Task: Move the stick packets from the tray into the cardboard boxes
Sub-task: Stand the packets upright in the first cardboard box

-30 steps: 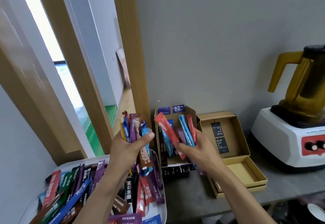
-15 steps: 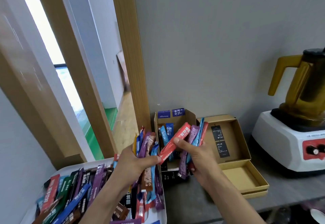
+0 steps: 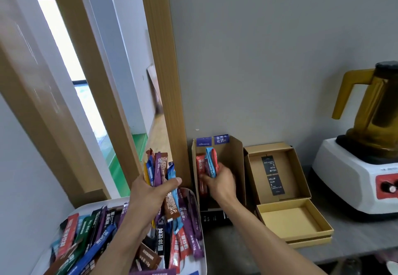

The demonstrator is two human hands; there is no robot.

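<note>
Left hand (image 3: 150, 197) is closed round a mixed bunch of stick packets (image 3: 160, 171), thumb clamped across the front. The bunch stands roughly upright and fans out above the fist; the lower ends hang below it, over the far right corner of the tray (image 3: 200, 251). The white tray sits at the tabletop's (image 3: 247, 251) left edge, with a loose pile of packets (image 3: 90, 238) lying flat in it.

Right hand (image 3: 217, 183) is inside the tall open cardboard box (image 3: 234, 167) at the tabletop's back edge, against the wall and beside the wooden door frame. Its fingers pinch a small bundle of red and blue packets (image 3: 207, 164) held upright against the box's left wall.

Just right of that box lies a flat kraft box (image 3: 275, 179), lid open, nothing in its near compartment. A blender base with an amber jug (image 3: 374, 136) stands at the right edge.
</note>
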